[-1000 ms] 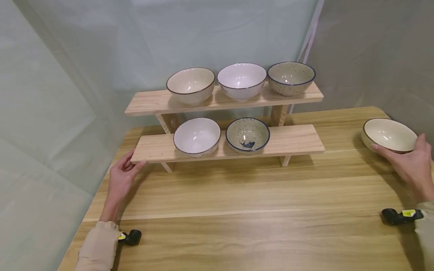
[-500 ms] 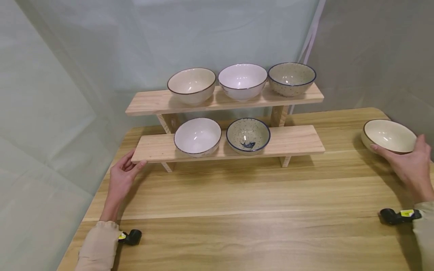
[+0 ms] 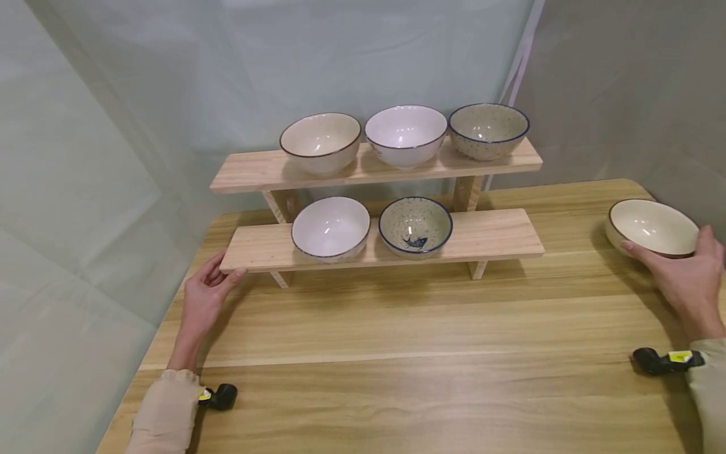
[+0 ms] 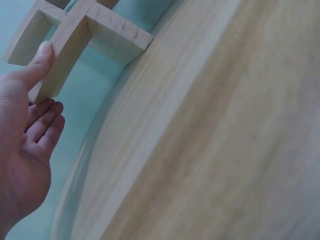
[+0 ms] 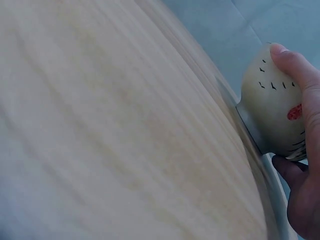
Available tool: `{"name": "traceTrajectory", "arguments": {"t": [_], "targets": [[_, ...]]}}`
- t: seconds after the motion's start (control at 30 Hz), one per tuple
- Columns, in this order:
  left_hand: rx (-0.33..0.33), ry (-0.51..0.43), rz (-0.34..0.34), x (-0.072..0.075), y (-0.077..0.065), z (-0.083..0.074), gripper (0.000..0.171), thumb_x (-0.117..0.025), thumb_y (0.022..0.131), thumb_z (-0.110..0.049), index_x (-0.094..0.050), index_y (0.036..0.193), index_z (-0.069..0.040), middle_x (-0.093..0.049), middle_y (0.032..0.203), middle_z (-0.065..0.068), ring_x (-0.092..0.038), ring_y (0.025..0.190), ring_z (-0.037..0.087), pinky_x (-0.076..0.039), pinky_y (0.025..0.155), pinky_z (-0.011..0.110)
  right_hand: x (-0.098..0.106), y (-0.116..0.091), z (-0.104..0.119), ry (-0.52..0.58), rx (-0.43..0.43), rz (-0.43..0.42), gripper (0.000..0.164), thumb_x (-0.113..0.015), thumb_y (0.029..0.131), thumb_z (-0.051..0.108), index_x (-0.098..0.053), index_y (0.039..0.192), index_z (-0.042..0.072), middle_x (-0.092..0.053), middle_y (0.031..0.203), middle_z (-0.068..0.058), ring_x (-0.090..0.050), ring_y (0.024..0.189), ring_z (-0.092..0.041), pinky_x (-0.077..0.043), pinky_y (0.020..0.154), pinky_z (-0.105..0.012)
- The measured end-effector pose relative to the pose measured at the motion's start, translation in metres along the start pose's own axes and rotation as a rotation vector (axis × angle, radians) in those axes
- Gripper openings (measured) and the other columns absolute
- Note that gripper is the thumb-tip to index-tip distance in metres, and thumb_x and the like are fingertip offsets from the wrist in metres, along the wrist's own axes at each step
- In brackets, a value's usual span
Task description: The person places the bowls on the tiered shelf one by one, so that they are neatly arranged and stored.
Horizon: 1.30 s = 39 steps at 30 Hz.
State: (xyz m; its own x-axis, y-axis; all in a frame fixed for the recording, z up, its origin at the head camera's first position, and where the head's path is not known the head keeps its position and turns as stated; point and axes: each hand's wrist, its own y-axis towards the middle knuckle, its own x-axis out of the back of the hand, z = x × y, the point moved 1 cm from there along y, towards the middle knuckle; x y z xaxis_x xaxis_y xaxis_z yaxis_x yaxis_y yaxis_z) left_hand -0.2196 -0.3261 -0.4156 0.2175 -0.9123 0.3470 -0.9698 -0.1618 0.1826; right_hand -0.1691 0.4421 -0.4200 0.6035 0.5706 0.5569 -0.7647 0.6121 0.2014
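Note:
At the right end of the table, my right hand [image 3: 683, 277] grips a cream bowl [image 3: 652, 224] with a brown rim, thumb at the near side and fingers round the right side. Black marks and a red patch show on this bowl's outside [image 5: 272, 100] in the right wrist view. My left hand [image 3: 205, 296] holds the left end of the two-tier wooden shelf's lower board [image 3: 261, 246], thumb on its front edge. In the left wrist view, the fingers [image 4: 47, 125] curl at the board's end. A white bowl [image 3: 331, 228] and a speckled blue-rimmed bowl [image 3: 415, 227] stand on that board.
The upper board [image 3: 244, 171] carries a cream bowl [image 3: 320, 144], a white bowl [image 3: 405, 135] and a speckled grey bowl [image 3: 488, 131]. Bare board lies right of the lower bowls. The wood-grain table [image 3: 397, 378] extends in front; pale cloth [image 3: 340, 57] hangs behind.

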Motion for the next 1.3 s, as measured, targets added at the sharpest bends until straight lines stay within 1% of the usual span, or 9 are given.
{"name": "traceTrajectory", "arguments": {"t": [0.1, 0.37, 0.57, 0.63, 0.8, 0.93, 1.07, 1.23, 1.3], "targets": [[-0.001, -0.004, -0.003, 0.0, 0.0, 0.0, 0.065, -0.073, 0.099, -0.013, -0.043, 0.156, 0.0, -0.048, 0.148, 0.032, -0.059, 0.109, -0.009, -0.049, 0.086, 0.009, 0.0, -0.002, 0.001, 0.0, 0.0, -0.002, 0.113, -0.081, 0.084, 0.033, -0.01, 0.166, 0.002, -0.012, 0.168, -0.025, -0.01, 0.154, -0.036, -0.008, 0.124, -0.034], [0.002, -0.005, 0.003, 0.0, 0.0, -0.002, 0.067, -0.073, 0.099, -0.017, -0.042, 0.157, 0.0, -0.048, 0.149, 0.031, -0.059, 0.112, -0.006, -0.049, 0.087, 0.009, 0.0, -0.007, 0.004, 0.005, -0.01, -0.01, 0.112, -0.081, 0.084, 0.034, -0.01, 0.166, 0.005, -0.01, 0.169, -0.022, -0.009, 0.155, -0.034, -0.008, 0.124, -0.034], [-0.014, 0.001, 0.002, 0.0, 0.0, -0.002, 0.068, -0.074, 0.099, -0.018, -0.042, 0.156, 0.002, -0.05, 0.148, 0.029, -0.06, 0.112, -0.005, -0.05, 0.087, 0.01, -0.001, -0.009, 0.004, -0.002, 0.003, -0.029, 0.113, -0.083, 0.083, 0.034, -0.014, 0.166, 0.005, -0.013, 0.169, -0.022, -0.012, 0.154, -0.035, -0.01, 0.124, -0.035], [-0.012, -0.013, -0.001, 0.0, 0.0, -0.002, 0.068, -0.075, 0.098, -0.017, -0.043, 0.155, 0.002, -0.051, 0.148, 0.028, -0.061, 0.11, -0.006, -0.05, 0.087, 0.01, -0.002, -0.01, 0.003, 0.002, 0.008, -0.036, 0.112, -0.084, 0.082, 0.033, -0.015, 0.166, 0.005, -0.013, 0.169, -0.021, -0.013, 0.154, -0.034, -0.011, 0.124, -0.035], [-0.001, -0.018, -0.004, 0.0, 0.0, -0.001, 0.066, -0.074, 0.099, -0.015, -0.044, 0.155, 0.0, -0.05, 0.147, 0.03, -0.06, 0.107, -0.008, -0.05, 0.086, 0.01, -0.002, -0.01, 0.004, 0.015, 0.009, -0.04, 0.111, -0.084, 0.083, 0.032, -0.016, 0.166, 0.005, -0.014, 0.169, -0.021, -0.013, 0.154, -0.033, -0.01, 0.124, -0.034], [0.003, -0.005, -0.001, 0.0, 0.0, -0.002, 0.066, -0.073, 0.099, -0.015, -0.043, 0.156, -0.001, -0.049, 0.148, 0.031, -0.059, 0.108, -0.009, -0.049, 0.086, 0.009, -0.002, -0.012, 0.008, 0.021, 0.025, -0.038, 0.108, -0.082, 0.084, 0.031, -0.017, 0.166, 0.005, -0.015, 0.169, -0.022, -0.012, 0.155, -0.033, -0.009, 0.124, -0.034], [0.001, -0.002, 0.002, 0.0, 0.0, -0.001, 0.066, -0.073, 0.099, -0.016, -0.043, 0.156, -0.001, -0.048, 0.149, 0.031, -0.059, 0.11, -0.009, -0.049, 0.087, 0.009, -0.003, -0.013, 0.012, 0.044, 0.025, -0.032, 0.106, -0.082, 0.085, 0.03, -0.017, 0.166, 0.007, -0.015, 0.169, -0.019, -0.013, 0.155, -0.03, -0.01, 0.124, -0.032], [-0.011, 0.01, 0.007, 0.001, 0.0, -0.001, 0.068, -0.073, 0.1, -0.019, -0.042, 0.157, 0.001, -0.049, 0.149, 0.03, -0.059, 0.111, -0.007, -0.049, 0.087, 0.009, -0.004, -0.015, 0.018, 0.1, -0.001, -0.028, 0.107, -0.083, 0.085, 0.027, -0.017, 0.167, 0.014, -0.014, 0.17, -0.012, -0.013, 0.154, -0.019, -0.013, 0.122, -0.025], [-0.014, 0.011, 0.005, 0.001, 0.0, -0.001, 0.068, -0.073, 0.1, -0.019, -0.042, 0.156, 0.001, -0.049, 0.148, 0.03, -0.06, 0.111, -0.007, -0.049, 0.087, 0.009, -0.003, -0.016, 0.021, 0.11, 0.003, -0.026, 0.105, -0.083, 0.085, 0.025, -0.017, 0.167, 0.014, -0.014, 0.17, -0.01, -0.014, 0.153, -0.017, -0.013, 0.121, -0.024]]}}
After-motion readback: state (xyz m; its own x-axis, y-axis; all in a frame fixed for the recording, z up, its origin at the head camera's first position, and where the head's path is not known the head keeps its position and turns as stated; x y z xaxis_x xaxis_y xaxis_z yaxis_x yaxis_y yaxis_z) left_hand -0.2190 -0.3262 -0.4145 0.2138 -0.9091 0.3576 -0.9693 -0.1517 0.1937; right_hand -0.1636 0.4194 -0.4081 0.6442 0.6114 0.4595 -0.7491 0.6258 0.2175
